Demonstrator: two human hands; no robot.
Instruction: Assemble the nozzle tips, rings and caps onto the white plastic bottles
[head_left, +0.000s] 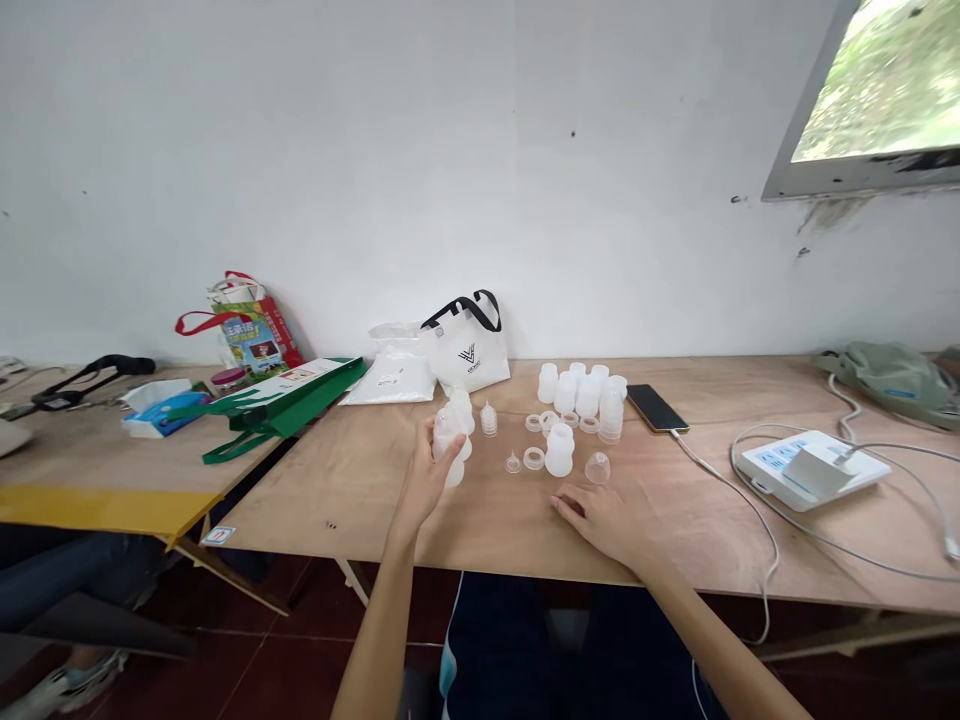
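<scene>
My left hand [426,480] is wrapped round a translucent white baby bottle with a clear cap [445,428] at the near side of a small group of bottles [461,408]. My right hand [596,515] lies flat on the table, holding nothing. Just beyond it are a clear dome cap [598,467] and an open bottle body [559,450]. A white ring [534,458] and a silicone nipple [513,462] lie to the left of that body. A stack of clear nipples or caps [489,419] stands near the left group. Farther back are several bottle bodies [588,395] and loose rings [589,425].
A phone [657,408] with a cable lies right of the bottles. Farther right is a white power strip [814,468] among cables. At the back stand a white tote bag [471,350] and a white plastic package [394,375]. A green bag [289,400] lies left.
</scene>
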